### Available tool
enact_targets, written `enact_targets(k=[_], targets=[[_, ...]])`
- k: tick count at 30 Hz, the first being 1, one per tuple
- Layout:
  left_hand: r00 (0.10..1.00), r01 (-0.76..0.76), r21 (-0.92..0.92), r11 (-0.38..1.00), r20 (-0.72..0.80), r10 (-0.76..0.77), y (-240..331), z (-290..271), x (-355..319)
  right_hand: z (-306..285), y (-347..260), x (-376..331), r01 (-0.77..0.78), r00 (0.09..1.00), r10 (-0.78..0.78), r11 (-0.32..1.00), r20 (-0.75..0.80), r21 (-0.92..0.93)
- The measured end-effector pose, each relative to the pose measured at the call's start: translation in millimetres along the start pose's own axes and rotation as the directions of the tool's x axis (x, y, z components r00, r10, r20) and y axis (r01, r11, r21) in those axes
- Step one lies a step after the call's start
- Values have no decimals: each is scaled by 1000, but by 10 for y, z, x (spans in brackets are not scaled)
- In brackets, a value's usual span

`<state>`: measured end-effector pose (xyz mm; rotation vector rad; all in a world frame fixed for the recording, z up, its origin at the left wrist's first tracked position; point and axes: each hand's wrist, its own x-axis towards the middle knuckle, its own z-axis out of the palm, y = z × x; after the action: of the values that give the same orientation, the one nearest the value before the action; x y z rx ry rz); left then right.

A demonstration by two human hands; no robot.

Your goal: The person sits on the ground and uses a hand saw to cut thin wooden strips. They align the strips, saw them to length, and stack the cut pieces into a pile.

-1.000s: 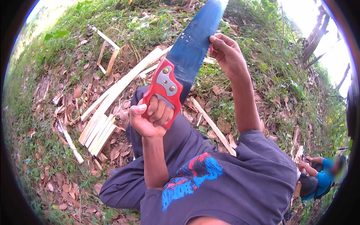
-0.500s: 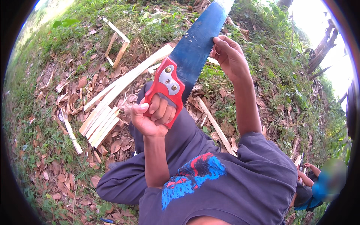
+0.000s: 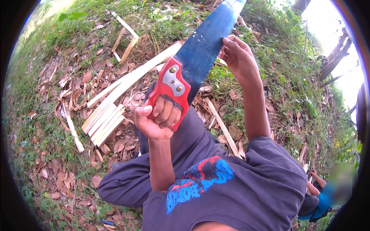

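A hand saw point(image 3: 203, 50) with a blue blade and a red handle is held up in front of my chest, its tip slanting toward the top of the view. My left hand point(image 3: 158, 118) is wrapped around the handle, fingers through its grip opening and thumb to the outside. At the toothed edge, about midway along the blade, my right hand point(image 3: 242, 57) pinches the saw between thumb and forefinger, its other fingers curled behind. Under the saw, pale wooden strips point(image 3: 131, 81) lie on the leafy ground, beyond my bent leg.
Short cut wooden pieces point(image 3: 106, 125) lie side by side at the left. Thin bent sticks point(image 3: 129, 50) rest farther off, and a single strip point(image 3: 223, 127) lies right of my leg. Another person point(image 3: 320, 196) sits at the lower right. Tree branches point(image 3: 335, 57) stand at the far right.
The view has shifted slightly over the ground. Both hands keep their hold on the saw, with hardly any movement.
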<state>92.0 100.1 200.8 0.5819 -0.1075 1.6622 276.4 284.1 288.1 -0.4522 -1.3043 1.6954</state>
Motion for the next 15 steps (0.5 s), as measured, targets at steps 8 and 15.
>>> enact_targets(k=[8,15], targets=[[999,-43,-24,999,-12,43,28,4,-64,118,9,20,12,1000,-12,1000,19,9],[998,-48,-37,998,30,49,81,-68,-210,392,26,-35,65,998,-66,997,9,30]])
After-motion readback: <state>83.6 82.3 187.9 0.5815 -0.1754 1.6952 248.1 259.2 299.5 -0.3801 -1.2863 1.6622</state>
